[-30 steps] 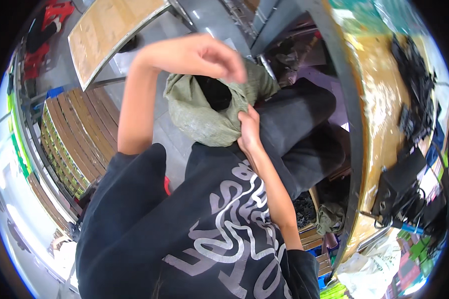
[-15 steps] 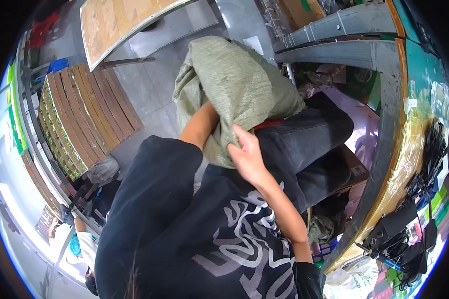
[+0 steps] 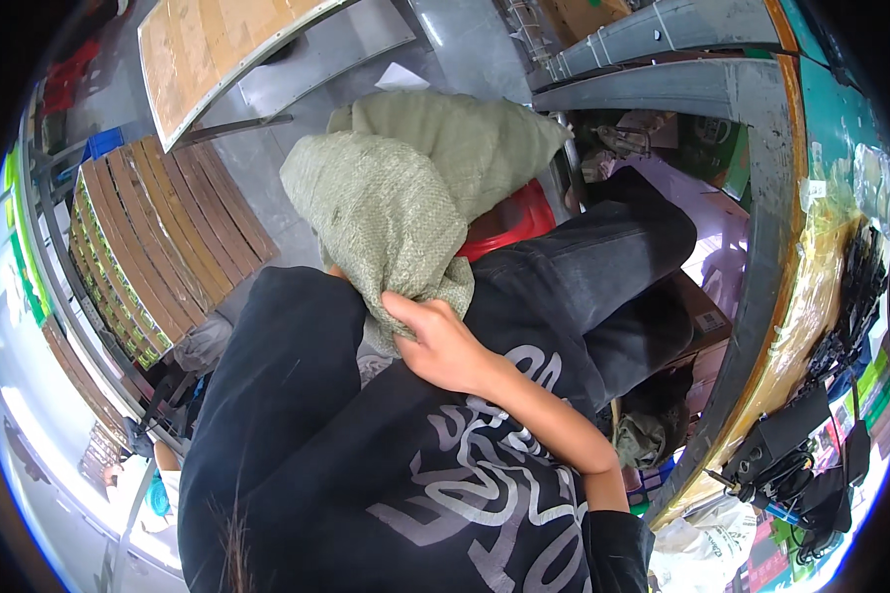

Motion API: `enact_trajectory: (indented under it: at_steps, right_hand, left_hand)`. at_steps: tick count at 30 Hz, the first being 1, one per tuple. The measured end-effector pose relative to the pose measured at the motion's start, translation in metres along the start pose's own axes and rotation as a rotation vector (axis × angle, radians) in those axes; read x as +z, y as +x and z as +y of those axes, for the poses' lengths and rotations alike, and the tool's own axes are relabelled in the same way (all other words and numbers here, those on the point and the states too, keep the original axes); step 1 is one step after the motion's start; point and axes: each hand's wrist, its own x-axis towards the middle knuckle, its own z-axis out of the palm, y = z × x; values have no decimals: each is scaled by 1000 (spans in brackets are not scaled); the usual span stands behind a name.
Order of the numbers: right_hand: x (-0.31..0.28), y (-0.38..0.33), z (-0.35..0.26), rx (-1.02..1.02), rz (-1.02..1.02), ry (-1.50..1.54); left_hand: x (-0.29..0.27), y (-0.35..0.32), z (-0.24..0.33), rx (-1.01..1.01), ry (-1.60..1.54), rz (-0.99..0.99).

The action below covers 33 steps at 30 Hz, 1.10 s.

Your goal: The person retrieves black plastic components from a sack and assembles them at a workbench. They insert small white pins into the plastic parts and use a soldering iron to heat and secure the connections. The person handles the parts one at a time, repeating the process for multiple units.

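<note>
A grey-green woven sack (image 3: 396, 188) bunches up in front of my lap, its far part spread out toward the right. My right hand (image 3: 437, 341) is closed on a gathered fold at the sack's near edge, thumb on top. Of my left arm only a sliver of skin shows beside the sack's left edge; the sack covers the left hand, so its fingers are hidden. Under the sack's right side a red plastic stool (image 3: 512, 222) comes into sight, close to my right thigh.
Flattened brown cardboard stacks (image 3: 168, 237) stand at the left. A table with a taped top (image 3: 218, 54) is at the far left. Along the right runs a grey metal-framed bench (image 3: 761, 198), with boxes beneath and black cables (image 3: 811, 474) beside it. Another person's arm shows lower left.
The sack has swung left and toward me, uncovering more of the red stool. My right hand has moved left and slightly down with its edge. My left forearm has gone behind the sack.
</note>
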Motion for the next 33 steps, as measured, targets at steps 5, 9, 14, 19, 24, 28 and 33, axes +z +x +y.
enact_trajectory:
  at_steps: [5,9,14,19,24,28,33]
  right_hand:
    - [10,-7,5,-92,-11,-34]
    - [7,-12,4,-23,-2,35]
    - [12,-17,4,-52,11,-5]
    - [9,-21,4,-2,55,30]
    - [5,-24,5,-2,100,21]
    - [4,-25,9,12,180,57]
    - [0,-25,11,-21,280,71]
  left_hand:
    - [-2,0,-2,-18,-23,35]
    - [-4,-2,-5,-33,-32,47]
    - [-8,0,-9,-46,-52,70]
    - [-9,0,-11,-52,-61,89]
    - [-13,2,-10,-64,-80,107]
    - [-16,2,-7,-67,-86,116]
    - [-19,3,-9,-76,-109,137]
